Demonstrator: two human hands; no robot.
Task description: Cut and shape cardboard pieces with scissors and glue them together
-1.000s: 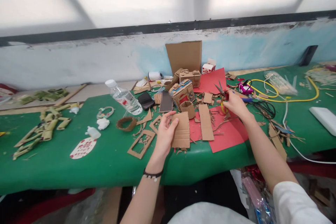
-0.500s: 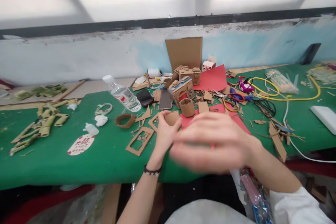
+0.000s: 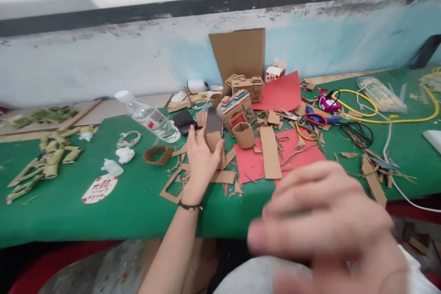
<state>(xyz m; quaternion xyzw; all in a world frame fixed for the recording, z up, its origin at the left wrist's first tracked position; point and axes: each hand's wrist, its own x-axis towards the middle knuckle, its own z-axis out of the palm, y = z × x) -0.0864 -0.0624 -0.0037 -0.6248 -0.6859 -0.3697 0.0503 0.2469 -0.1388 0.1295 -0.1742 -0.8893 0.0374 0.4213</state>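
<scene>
My left hand [image 3: 201, 158] reaches over the green table with thumb and fingers spread around a small folded cardboard piece [image 3: 214, 139], gripping it. Under that wrist lies a flat cardboard frame [image 3: 169, 193] with a cut-out window. My right hand [image 3: 324, 220] is raised close to the camera, blurred, its fingers apart and no object visible in it. Just beyond the left hand are a dark phone [image 3: 214, 121], a cardboard ring [image 3: 243, 135] and a cardboard camera model [image 3: 237, 109]. A cardboard strip [image 3: 270, 152] rests on red paper [image 3: 248, 158].
A water bottle [image 3: 151, 119] leans left of centre near a cardboard loop [image 3: 157, 155]. Scissors [image 3: 315, 118], a purple device [image 3: 329, 102] and a yellow cable [image 3: 409, 121] lie to the right. Green stem pieces [image 3: 53, 161] are far left. A cardboard sheet [image 3: 237, 55] leans on the wall.
My right hand has drawn back toward the camera and right, away from the left hand, uncovering the red paper and cardboard strip. My left hand stays at the cardboard piece. The view has shifted.
</scene>
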